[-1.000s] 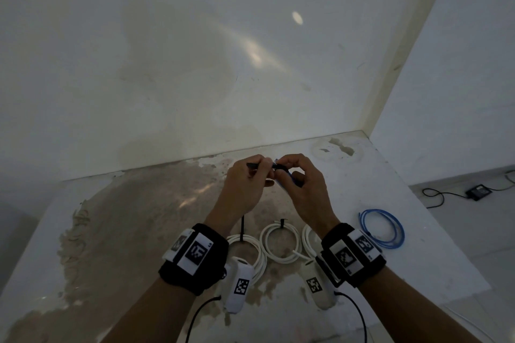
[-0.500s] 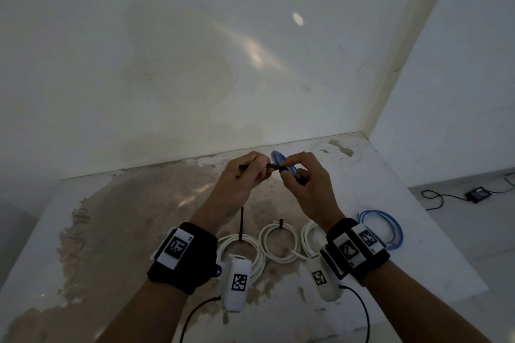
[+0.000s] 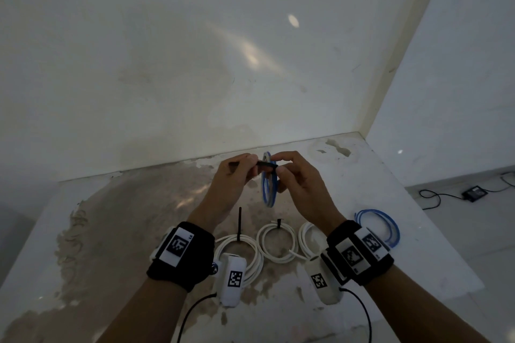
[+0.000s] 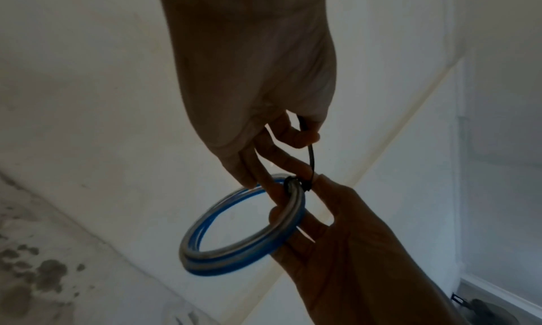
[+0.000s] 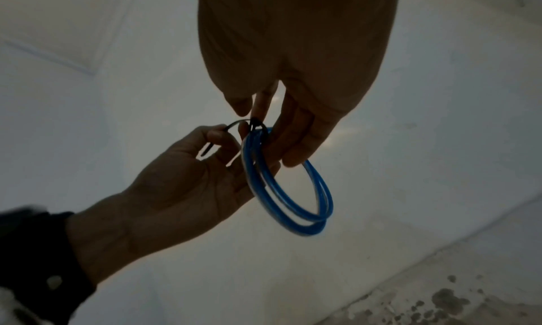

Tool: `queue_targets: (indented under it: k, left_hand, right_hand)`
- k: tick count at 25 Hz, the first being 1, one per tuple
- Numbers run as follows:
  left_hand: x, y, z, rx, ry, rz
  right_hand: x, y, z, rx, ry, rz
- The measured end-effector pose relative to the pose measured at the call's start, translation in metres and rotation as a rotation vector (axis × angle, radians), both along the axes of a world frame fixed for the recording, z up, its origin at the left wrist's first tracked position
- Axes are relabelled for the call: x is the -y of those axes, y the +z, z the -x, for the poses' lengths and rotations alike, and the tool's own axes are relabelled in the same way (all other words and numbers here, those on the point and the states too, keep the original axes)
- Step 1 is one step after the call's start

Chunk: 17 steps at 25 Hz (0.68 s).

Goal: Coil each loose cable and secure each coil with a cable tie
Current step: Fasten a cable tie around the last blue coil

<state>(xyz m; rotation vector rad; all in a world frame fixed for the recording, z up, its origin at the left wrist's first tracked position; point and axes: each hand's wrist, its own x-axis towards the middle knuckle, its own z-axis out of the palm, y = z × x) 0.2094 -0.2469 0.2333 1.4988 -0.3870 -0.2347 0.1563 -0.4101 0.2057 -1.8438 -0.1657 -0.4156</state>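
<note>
Our left hand (image 3: pixel 231 178) pinched the black cable tie (image 4: pixel 310 158) while our right hand (image 3: pixel 298 184) gripped the blue coil (image 3: pixel 269 184) above the worktop (image 3: pixel 111 203); three white coils (image 3: pixel 276 242) and another blue cable (image 3: pixel 381 225) lay near its front edge.

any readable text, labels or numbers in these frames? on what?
None readable.
Left wristband: square black-and-white marker pattern, plus tiny marks beside it, too small to read.
Right wristband: two marker patterns, no words.
Two white wrist units: marker patterns only.
Cables and ties: no print visible.

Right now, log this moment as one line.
left hand pulls cable tie tail | right hand holds blue coil | tie looped
</note>
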Motion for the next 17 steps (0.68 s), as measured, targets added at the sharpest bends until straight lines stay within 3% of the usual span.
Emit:
queue_targets:
  k: [3, 7, 10, 14, 17]
  left_hand:
    - [0.002, 0.007, 0.002, -0.027, 0.04, -0.053]
    - [0.005, 0.016, 0.003, 0.064, 0.014, -0.214]
    - [0.006, 0.019, 0.005, 0.091, -0.032, -0.237]
    - [0.005, 0.021, 0.003, 0.271, -0.005, -0.32]
    - [0.007, 0.019, 0.008, 0.249, 0.007, -0.332]
  right_hand:
    - [0.001, 0.0, 0.001, -0.056, 0.049, -0.079]
    - [-0.002, -0.007, 0.006, -0.085, 0.013, -0.07]
    - [-0.001, -0.009, 0.006, -0.104, -0.032, -0.043]
    - [0.005, -0.008, 0.003, -0.101, -0.012, -0.026]
    - [0.008, -0.011, 0.007, -0.131, -0.02, -0.023]
